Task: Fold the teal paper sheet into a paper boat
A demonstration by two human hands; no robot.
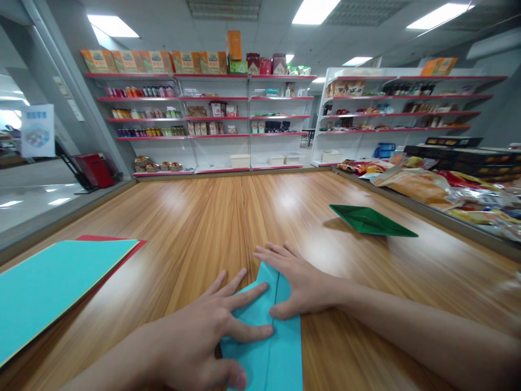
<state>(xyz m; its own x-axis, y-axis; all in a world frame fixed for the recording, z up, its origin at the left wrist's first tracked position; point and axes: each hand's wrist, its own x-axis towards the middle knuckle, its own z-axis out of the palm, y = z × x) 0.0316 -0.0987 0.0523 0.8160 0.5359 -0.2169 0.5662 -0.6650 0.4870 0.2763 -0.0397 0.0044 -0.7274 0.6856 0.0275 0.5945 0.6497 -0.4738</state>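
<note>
The left hand (208, 325) and right hand (308, 283), fingers spread, rested on the blue paper (287, 353) beneath them, its long axis running away across the tabletop (203, 217), the right nearer its far end.

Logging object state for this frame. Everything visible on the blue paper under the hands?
The blue paper is matte and plain, apparently thin, with folded, angled edges near its far end. A lengthwise line, a crease or seam, runs down its middle. It lies roughly flat on the wood-grain table, running out of view at the bottom. The left hand has spread fingers on it; the right hand covers part of the far end, thumb near the line. Covered parts can't be read.
</note>
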